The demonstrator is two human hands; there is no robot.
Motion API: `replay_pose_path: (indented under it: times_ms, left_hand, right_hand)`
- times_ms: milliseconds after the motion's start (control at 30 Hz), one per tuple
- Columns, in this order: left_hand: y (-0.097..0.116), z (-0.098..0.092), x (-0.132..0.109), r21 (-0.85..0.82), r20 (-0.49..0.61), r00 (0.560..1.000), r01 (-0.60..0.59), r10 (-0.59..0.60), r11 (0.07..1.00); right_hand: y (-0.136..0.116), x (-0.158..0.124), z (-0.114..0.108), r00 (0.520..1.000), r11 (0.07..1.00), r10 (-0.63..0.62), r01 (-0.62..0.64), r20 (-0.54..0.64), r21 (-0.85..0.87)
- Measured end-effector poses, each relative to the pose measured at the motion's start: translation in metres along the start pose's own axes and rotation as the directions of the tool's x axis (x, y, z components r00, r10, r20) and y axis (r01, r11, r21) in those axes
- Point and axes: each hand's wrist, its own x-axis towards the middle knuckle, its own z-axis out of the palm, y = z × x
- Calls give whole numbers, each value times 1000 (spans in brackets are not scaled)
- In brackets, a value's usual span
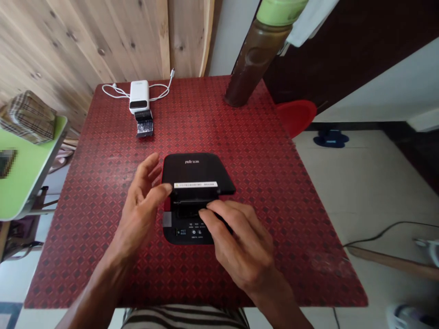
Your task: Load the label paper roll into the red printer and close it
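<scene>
Device [190, 171] on table [295, 237], mid-frame; left hand [142, 205] left, right hand [247, 235] lower right. Power bank [139, 95] upper left, bottle [255, 57] top right-of-centre.

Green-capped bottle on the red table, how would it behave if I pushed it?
The bottle would probably tip if pushed near its green cap, being tall and narrow. Once down, it might roll, given its rounded body. How full it is, I can't tell.

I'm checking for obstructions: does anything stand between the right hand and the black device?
Nothing visible does: the right hand reaches over the black device, fingertips at its middle. The left hand is at its left side.
</scene>
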Motion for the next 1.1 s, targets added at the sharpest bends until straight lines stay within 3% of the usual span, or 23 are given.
replay_pose_path:
  times_ms: [167, 767, 933, 1100]
  left_hand:
    - [-15, -5, -24, -17, 61, 986, 155, -154, 988]
    - [-30, -20, -31, -10, 90, 987, 135, -133, 991]
    - [-33, -33, -47, -28, 127, 983, 139, -135, 990]
    - [-32, -34, -51, 19, 106, 987, 120, -121, 993]
  right_hand:
    - [-1, 2, 0, 999, 998, 46, -47, -14, -52]
    - [-7, 0, -2, 994, 983, 105, -108, 30, 149]
    - [-12, -23, -8, 958, 965, 252, -239, -137, 104]
    - [-18, -52, 0, 881, 885, 459, -440, -118, 155]
